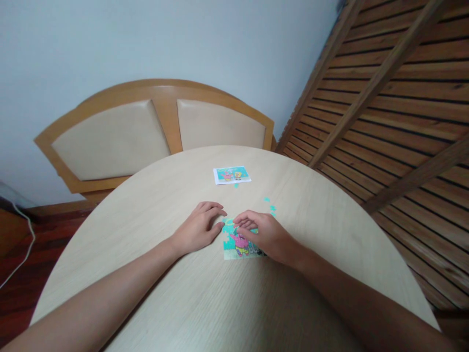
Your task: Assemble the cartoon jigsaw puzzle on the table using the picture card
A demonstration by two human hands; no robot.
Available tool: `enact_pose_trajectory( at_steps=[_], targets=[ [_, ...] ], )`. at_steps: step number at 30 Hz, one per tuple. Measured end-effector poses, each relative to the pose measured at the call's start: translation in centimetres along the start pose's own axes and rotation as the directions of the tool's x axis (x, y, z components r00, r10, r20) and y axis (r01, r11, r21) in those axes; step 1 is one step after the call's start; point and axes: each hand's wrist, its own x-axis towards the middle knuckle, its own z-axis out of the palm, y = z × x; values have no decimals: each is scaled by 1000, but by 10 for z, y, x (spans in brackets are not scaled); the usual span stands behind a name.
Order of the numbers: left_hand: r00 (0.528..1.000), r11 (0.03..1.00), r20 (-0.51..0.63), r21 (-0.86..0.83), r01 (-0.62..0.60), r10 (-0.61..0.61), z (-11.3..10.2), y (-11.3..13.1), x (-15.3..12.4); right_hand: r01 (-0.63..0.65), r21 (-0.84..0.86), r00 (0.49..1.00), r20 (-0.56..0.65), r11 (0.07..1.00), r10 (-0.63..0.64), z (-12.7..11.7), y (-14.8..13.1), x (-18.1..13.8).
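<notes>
On the bench (pixel 183 303), a partly joined jigsaw (pixel 241 244) lies just right of my loosely spread left hand (pixel 198 229) and beneath my curled right hand (pixel 266 234), whose pinch, if any, I cannot tell.

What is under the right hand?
The right hand covers much of the right side of the jigsaw puzzle. Its pink figure shows past the hand's edge; whatever lies directly beneath is hidden.

Under our right hand (pixel 271 237) we see a turquoise, pink and yellow puzzle (pixel 240 246); beyond that hand, turquoise pieces (pixel 272 209) and a white-edged card (pixel 232 175); around it, pale wood-grained tabletop (pixel 205 303).
</notes>
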Motion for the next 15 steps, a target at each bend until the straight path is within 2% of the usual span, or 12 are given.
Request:
enact_pose_trajectory(
  at_steps=[4,10,15],
  targets=[
    [1000,1000,-8,-8,-1,0,2,-1,0,-4,-19,1000,11,1000,4,11,-1,2],
    [1000,1000,-11,-18,-2,1,2,0,1,210,-95,977,44,973,-207,17,-3,6],
    [1000,1000,-23,-30,5,-5,2,0,2,260,-117,965,59,959,-254,21,-1,7]
  ],
)
